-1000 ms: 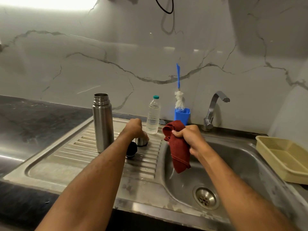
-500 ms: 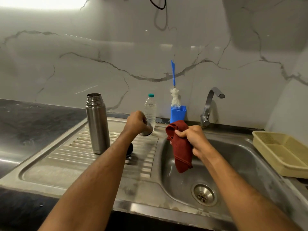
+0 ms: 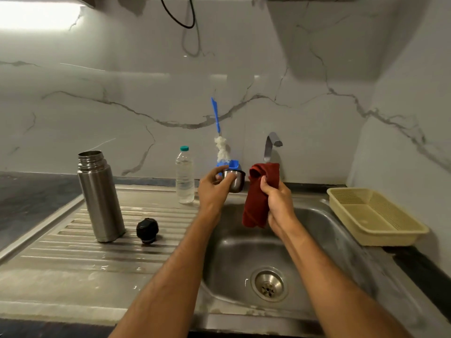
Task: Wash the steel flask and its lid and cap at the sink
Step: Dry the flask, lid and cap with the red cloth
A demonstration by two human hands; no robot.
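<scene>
The left hand (image 3: 212, 191) curls its fingers round the steel cap (image 3: 234, 181), holding it mouth-up just above the back rim of the sink (image 3: 341, 240), near mid-frame. Just to its right, the right hand (image 3: 277, 201) clutches a bunched red cloth (image 3: 258, 198), which hangs down toward the basin.

The step in hand looks like wiping the cap. To do it well, the cloth should go inside the cup as well as round its wall, with the cap turned in the fingers so no side is missed, and kept over the basin so drips fall in.

The steel flask (image 3: 101, 198) stands upright and open on the ribbed draining surface (image 3: 73, 252) at left, the black lid (image 3: 147, 230) just beside it, apart.

Close behind the cap stand a water bottle (image 3: 184, 178), a blue brush holder (image 3: 233, 164) and the tap (image 3: 271, 146), so room there is tight. The basin below is open; a yellow tray (image 3: 375, 215) sits at the right edge.
</scene>
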